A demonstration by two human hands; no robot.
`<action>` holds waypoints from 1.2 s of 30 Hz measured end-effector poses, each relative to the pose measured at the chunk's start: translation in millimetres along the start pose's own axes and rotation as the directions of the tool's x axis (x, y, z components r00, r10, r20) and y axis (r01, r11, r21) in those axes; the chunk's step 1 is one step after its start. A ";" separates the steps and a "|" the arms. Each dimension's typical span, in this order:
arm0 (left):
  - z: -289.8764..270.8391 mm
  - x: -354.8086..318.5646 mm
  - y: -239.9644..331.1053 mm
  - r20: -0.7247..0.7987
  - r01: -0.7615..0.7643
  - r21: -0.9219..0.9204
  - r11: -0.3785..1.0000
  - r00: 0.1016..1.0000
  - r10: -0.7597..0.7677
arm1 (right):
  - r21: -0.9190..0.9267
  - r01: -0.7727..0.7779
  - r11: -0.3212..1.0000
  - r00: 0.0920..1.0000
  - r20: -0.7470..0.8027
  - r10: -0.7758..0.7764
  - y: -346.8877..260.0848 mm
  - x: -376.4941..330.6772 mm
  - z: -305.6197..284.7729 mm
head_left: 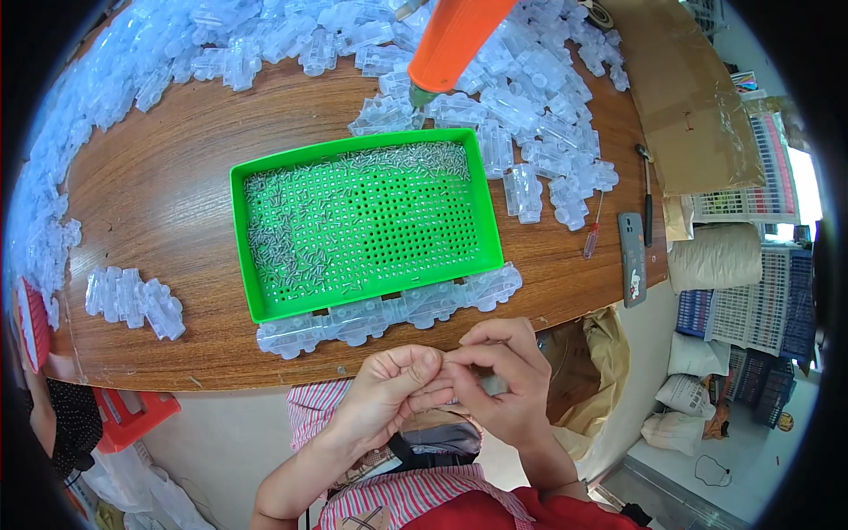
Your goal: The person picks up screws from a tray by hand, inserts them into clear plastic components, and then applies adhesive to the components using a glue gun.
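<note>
My left hand [389, 389] and my right hand [502, 371] meet fingertip to fingertip above my lap, just off the table's near edge. Both are pinched closed; whatever lies between the fingers is too small or hidden to name. Beyond them a green tray [371, 305] with a perforated bottom stands on the wooden table [168, 221]. Small silver screws [283, 252] are heaped along its left and far sides, and many stand in its holes. A row of clear plastic housings [358, 322] lies against the tray's near side. Over its far edge hangs an orange electric screwdriver [455, 49], tip down.
Clear plastic housings [521, 97] are piled along the far and left sides, with a small group [132, 299] at the left. A phone [632, 261], a red-handled screwdriver [591, 240] and a black-handled tool [647, 203] lie right, near a cardboard box [698, 106]. Another person's arm [40, 411] shows far left.
</note>
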State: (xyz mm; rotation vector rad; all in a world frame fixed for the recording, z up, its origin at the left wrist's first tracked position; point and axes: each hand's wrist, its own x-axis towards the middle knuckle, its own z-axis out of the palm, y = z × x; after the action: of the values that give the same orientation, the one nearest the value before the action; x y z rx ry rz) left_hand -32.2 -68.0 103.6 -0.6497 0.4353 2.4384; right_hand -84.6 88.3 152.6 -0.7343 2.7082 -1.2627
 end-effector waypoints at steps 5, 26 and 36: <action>11.5 -2.7 1.7 -0.112 -0.041 -0.033 0.999 0.993 0.037 | -0.070 -0.109 0.992 0.968 -0.236 0.090 28.6 8.9 3.5; 4.3 -3.8 7.2 -0.036 -0.046 -0.245 0.968 0.999 0.038 | -0.382 0.202 0.902 0.964 -0.087 -0.252 48.8 20.2 8.0; 7.7 -6.4 8.5 -0.021 -0.041 -0.243 0.969 0.999 0.037 | -0.289 0.118 0.950 0.983 -0.104 -0.154 33.4 20.2 3.2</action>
State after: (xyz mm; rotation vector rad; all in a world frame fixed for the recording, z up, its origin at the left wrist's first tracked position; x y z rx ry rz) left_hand -35.5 -74.1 114.8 -0.7699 0.1554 2.5488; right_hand -114.7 95.4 128.7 -0.9134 3.0280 -0.9852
